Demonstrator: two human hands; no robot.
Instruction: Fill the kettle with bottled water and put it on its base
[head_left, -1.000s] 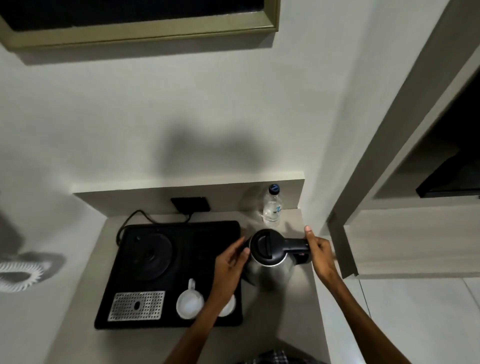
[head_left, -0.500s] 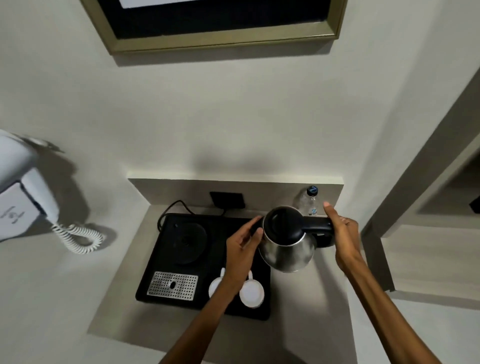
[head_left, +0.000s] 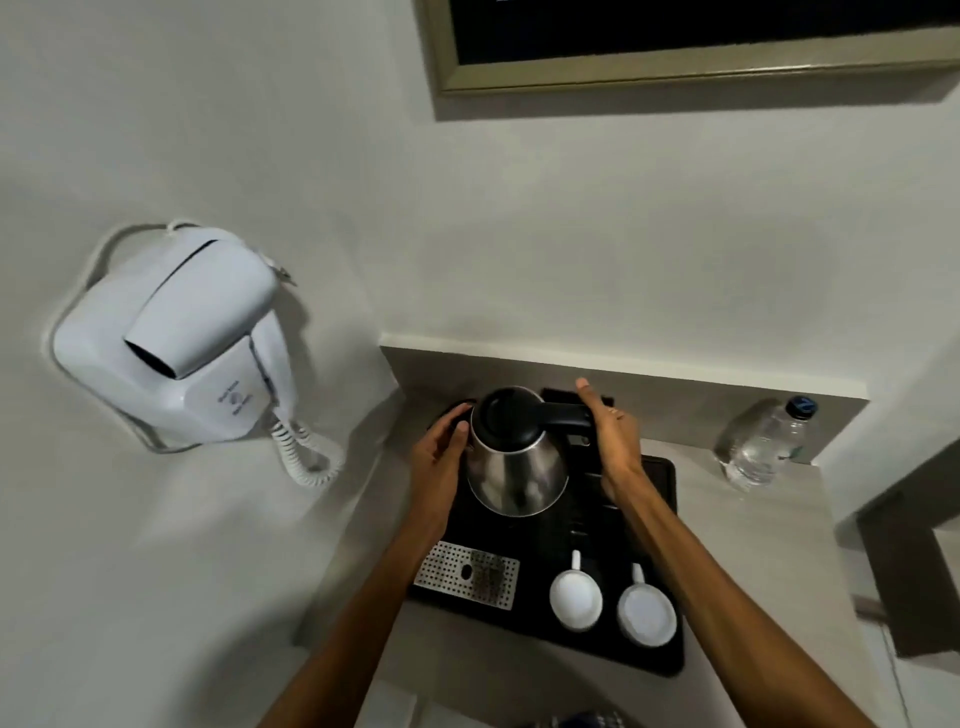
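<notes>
- Since the earlier frame the kettle (head_left: 511, 457) has travelled left, from the worktop's right side beside the bottle to the back left part of the black tray (head_left: 660, 660), and the view has swung left so a wall hairdryer now shows.
- Right hand (head_left: 610, 439) is at the black handle, fingers (head_left: 589, 397) laid along its outer side; whether they are clenched round it cannot be told.
- Left hand (head_left: 439, 457) rests flat against the kettle's left flank, fingers (head_left: 457, 428) released and curved by the lid's edge.
- Kettle stands upright with its lid closed, steel body below a black top, over the spot where the round base sat; the base itself is hidden beneath it.
- Water bottle (head_left: 763, 447), blue cap on, stands at the worktop's (head_left: 753, 545) back right corner, well apart from the kettle.
- Two white cups (head_left: 575, 600) sit side by side at the tray's front right, next to a perforated metal drip grid (head_left: 467, 574) at front left.
- White hairdryer (head_left: 176, 338) hangs on the left wall with a coiled cord.
</notes>
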